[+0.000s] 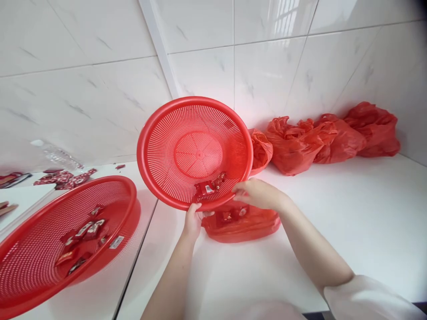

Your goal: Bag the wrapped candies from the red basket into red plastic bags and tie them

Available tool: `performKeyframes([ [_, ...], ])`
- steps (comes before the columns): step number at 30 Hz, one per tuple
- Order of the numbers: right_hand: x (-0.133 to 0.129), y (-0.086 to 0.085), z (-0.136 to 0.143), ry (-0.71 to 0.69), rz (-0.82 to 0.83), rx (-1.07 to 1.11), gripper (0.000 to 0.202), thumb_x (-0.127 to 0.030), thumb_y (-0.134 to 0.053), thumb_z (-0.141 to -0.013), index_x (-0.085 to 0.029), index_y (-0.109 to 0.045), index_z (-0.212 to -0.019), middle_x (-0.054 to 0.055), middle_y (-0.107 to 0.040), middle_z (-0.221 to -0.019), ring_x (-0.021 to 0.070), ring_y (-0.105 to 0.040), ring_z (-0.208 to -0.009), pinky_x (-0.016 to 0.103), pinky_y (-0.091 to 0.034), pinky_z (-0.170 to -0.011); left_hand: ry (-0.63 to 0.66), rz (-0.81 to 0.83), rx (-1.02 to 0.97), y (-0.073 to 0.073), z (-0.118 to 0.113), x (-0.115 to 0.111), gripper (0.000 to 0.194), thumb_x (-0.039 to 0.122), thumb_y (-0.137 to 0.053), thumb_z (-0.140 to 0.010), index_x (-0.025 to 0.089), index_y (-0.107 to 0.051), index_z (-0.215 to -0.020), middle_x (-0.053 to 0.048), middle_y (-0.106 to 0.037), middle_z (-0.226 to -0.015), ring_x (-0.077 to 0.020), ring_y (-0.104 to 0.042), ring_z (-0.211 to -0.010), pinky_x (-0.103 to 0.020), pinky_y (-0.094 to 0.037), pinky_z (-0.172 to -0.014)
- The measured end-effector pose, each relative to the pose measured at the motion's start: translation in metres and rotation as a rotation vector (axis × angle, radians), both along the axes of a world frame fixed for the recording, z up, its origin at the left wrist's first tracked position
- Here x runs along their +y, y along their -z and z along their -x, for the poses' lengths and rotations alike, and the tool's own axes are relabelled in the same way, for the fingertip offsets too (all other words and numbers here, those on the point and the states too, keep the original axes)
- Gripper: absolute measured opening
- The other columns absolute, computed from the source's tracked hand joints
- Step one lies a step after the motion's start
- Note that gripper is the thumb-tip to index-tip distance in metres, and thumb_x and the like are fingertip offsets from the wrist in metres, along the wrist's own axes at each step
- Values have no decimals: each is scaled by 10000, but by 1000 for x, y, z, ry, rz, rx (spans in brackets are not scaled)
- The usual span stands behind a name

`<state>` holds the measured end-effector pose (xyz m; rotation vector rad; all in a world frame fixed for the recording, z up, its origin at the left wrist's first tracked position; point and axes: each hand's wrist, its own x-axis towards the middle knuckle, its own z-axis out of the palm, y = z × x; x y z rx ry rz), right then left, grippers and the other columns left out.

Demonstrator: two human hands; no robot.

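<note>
Basket (199, 154): centre of the frame, tipped up with its mouth towards the wearer, its low rim above or beside an open bag (240, 233); whether they touch, I cannot tell.
Left hand (192, 224): gripping the low rim, thumb on top and fingers beneath.
Right hand (262, 194): fingers at the rim, right of centre; whether they grip it, I cannot tell.
Steady tilt: best judged as a firm left-hand hold with the right bracing the rim, turning slowly so the light packets (204, 188) slide gently.
Low rim: better right over the open bag, so a stray packet would fall inside.
Basket count: two, the other basket (33, 249) standing lower left with overlapping packets, roughly eight.
Packet count: two or three in the tipped basket; some in the open bag, too hidden to number.
Bag count: five, the open one plus apparently four wall bags (293, 149), upper right.
Bottle (60, 154): one, left, by the wall.
Co-worker's hand (6, 208): one, left edge.
</note>
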<state>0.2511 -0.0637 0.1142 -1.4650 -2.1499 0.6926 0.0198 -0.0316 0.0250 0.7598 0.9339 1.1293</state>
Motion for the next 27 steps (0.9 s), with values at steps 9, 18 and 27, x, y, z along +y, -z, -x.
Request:
performKeyframes([
  [9, 31, 39, 21, 40, -223, -326, 461, -32, -429, -846, -176, -575, -1260, 130, -595, -1287, 242, -494, -1236, 449, -332, -1053, 96, 42, 27, -2, -7, -10, 304, 247, -642, -596, 104, -687, -861, -97, -735, -864, -301, -681, -882, -399, -606, -665],
  [18, 35, 30, 0, 292, -166, 264, 320, -475, -573, -870, -176, -669, -932, 25, -686, -773, 154, -620, -702, 246, -442, -648, 101, 38, 20, -2, -5, -8, 318, 238, -637, -599, 101, -682, -882, -110, -736, -862, -310, -688, -860, -405, -610, -634],
  [27, 30, 23, -4, 280, -76, 416, 416, -567, -587, -814, -159, -589, -736, -51, -482, -567, 87, -432, -509, 213, -326, -494, 41, 9, 6, -2, 0, -5, 283, 244, -634, -606, 114, -674, -855, -79, -724, -835, -285, -679, -857, -388, -604, -646],
])
